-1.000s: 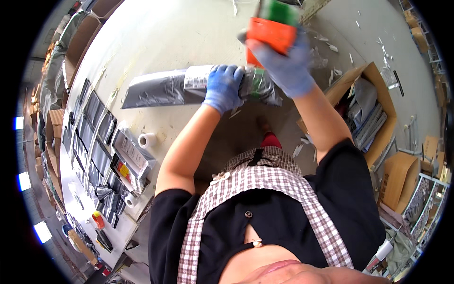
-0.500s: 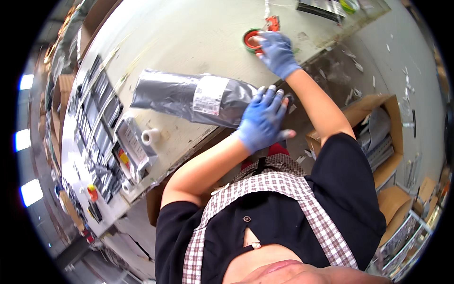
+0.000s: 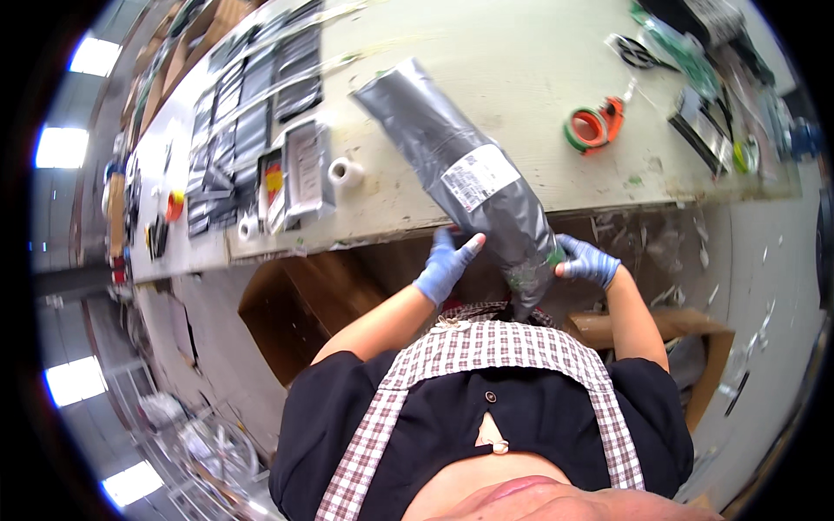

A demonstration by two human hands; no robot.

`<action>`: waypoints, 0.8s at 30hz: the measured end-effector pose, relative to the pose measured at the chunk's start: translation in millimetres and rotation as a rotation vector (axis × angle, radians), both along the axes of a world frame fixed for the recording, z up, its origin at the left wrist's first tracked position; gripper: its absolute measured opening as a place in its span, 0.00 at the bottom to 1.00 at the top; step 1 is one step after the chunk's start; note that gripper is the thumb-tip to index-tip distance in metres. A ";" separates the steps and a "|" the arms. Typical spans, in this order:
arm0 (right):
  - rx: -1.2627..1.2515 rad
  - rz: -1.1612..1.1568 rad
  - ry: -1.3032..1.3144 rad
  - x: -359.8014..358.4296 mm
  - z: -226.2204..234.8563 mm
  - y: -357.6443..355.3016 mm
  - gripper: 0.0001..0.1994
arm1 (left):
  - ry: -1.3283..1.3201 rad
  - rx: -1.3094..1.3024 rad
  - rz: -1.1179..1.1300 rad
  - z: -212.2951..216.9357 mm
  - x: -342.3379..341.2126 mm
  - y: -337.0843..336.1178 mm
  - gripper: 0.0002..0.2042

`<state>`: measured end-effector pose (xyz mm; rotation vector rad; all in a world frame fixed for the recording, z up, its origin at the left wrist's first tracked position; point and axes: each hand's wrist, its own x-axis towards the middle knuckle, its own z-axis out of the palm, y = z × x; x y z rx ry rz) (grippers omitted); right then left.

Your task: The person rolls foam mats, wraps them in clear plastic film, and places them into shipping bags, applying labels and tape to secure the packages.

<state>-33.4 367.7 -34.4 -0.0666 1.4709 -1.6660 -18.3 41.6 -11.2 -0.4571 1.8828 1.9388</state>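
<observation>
A long, filled silver-grey plastic mailer bag [image 3: 426, 130] with a white printed label [image 3: 479, 178] lies slantwise over the table's front edge, its near end hanging toward my apron. My right hand [image 3: 591, 262], in a blue glove with bare fingertips, grips the side of that near end, where a bit of green shows. Beside the bag's left side is my left hand [image 3: 445, 267], gloved the same way, thumb and fingers apart. Whether it touches the bag is hard to tell. An orange tape dispenser with a green-edged roll [image 3: 591, 128] rests on the table to the right.
Scissors [image 3: 638, 52] and a black-edged tray-like item [image 3: 702, 130] are at the far right. Flat grey bags [image 3: 252, 95] lie under strips on the left, near a grey bin [image 3: 306, 165] and a white roll [image 3: 346, 172]. Cardboard boxes [image 3: 304, 304] stand below the table edge.
The bag has turned and come toward me, its near end now past the table edge. My right hand has left the tape dispenser for the bag's end; my left hand has moved off the bag's top.
</observation>
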 end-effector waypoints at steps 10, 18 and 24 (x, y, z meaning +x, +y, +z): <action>-0.039 -0.031 0.388 74.1 59.8 -146.2 0.47 | 0.306 0.770 0.079 38.2 51.2 -62.0 0.51; -0.128 0.513 0.710 78.2 97.8 -268.8 0.51 | 0.884 0.622 0.683 101.2 219.0 -165.7 0.55; -0.398 0.903 1.089 69.5 157.4 -445.5 0.44 | 0.843 0.166 1.514 168.3 402.9 -299.0 0.30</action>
